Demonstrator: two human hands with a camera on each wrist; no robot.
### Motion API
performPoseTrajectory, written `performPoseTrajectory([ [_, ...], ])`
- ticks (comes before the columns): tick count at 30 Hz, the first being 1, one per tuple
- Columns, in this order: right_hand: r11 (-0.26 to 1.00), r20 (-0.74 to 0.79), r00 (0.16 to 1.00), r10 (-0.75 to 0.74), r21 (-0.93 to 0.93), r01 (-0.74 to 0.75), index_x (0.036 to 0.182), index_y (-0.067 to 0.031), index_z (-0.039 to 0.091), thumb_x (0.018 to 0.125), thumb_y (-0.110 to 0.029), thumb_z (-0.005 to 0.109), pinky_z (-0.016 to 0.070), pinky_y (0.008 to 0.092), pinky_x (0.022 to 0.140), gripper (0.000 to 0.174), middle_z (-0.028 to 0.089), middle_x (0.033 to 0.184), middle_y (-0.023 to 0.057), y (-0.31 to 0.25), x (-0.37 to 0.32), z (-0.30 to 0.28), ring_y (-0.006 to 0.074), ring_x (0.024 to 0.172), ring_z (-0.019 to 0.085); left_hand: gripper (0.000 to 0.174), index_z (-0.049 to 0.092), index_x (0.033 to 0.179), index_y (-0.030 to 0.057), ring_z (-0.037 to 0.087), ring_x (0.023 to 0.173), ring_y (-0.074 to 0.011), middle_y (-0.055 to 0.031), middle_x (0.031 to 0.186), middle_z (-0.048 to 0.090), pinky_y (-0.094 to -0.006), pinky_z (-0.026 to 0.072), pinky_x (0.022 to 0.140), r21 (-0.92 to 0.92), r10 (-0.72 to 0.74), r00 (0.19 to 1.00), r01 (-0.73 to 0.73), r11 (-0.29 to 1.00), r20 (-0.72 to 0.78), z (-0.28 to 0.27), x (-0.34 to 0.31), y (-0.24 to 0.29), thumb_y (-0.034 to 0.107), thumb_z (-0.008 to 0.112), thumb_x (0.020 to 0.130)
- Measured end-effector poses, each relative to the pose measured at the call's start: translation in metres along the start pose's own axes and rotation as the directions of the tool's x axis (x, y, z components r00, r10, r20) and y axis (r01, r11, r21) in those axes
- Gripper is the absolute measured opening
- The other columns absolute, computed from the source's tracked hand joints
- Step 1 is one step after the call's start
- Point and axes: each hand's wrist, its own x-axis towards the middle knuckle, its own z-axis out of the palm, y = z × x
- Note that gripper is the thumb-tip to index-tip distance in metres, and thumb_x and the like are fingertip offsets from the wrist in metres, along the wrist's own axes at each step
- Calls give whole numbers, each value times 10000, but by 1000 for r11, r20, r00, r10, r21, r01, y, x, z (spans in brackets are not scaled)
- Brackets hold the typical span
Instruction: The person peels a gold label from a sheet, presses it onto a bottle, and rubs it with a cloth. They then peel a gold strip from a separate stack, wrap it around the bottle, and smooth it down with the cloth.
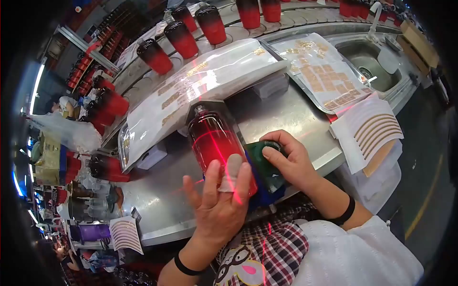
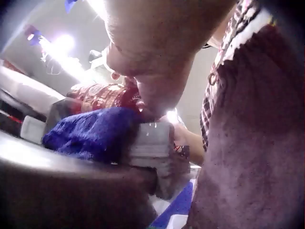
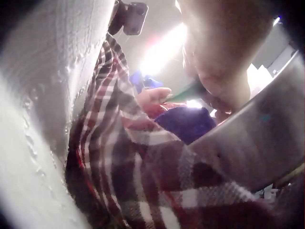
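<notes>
A glossy bottle [image 1: 210,136], dark at the neck and red below, lies on its side in a holder in front of the person. Red light lines cross it. The left hand [image 1: 217,205] is spread over the bottle's lower end, its fingers fairly straight and one wrapped in pale tape. Just right of the bottle, the right hand [image 1: 296,164] pinches a green flat piece [image 1: 262,162] with a dark round part between thumb and forefinger. A blue cloth [image 2: 90,133] lies beneath the bottle in the left wrist view; the right wrist view shows little of the fingers.
A long tray covered with a sheet [image 1: 191,81] of gold decals stands behind the bottle. Another decal tray [image 1: 324,71] is at right, near a sink [image 1: 369,59]. White sheets with brown curved strips [image 1: 367,131] lie by the table edge. Several red-black bottles [image 1: 181,39] line a conveyor.
</notes>
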Motion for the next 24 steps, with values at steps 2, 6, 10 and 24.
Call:
performPoseTrajectory([
  [2,1000,6,1000,-1,-11,1,1122,0,577,905,-140,645,494,252,786,267,640,975,57,-4,0,-1,90,885,583,537,534,1335,150,431,1324,-296,-69,1261,616,-633,74,1152,26,62,997,-63,998,45,-3,10,2,222,649,815],
  [6,992,30,999,38,-121,-34,1132,-11,556,897,-114,636,486,244,798,269,613,996,29,-11,3,-6,74,903,572,625,498,1374,149,458,1320,-302,-86,1289,607,-602,91,1164,-113,17,999,-12,994,48,-7,14,-3,242,699,789],
  [10,989,54,997,54,-138,-46,1105,-9,547,882,-122,651,489,247,775,270,612,976,28,-10,5,-8,73,878,570,718,492,1368,124,421,1357,-350,-119,1373,551,-594,78,1166,-471,-227,971,170,866,-68,12,-5,-8,291,789,736],
  [24,975,52,993,-107,-190,115,1033,-16,579,851,-147,683,501,309,709,248,631,872,90,-20,8,0,170,783,608,622,534,1330,163,397,1351,-295,-88,1197,637,-603,89,1162,-192,19,999,-25,981,-31,-4,7,-9,238,754,754],
])
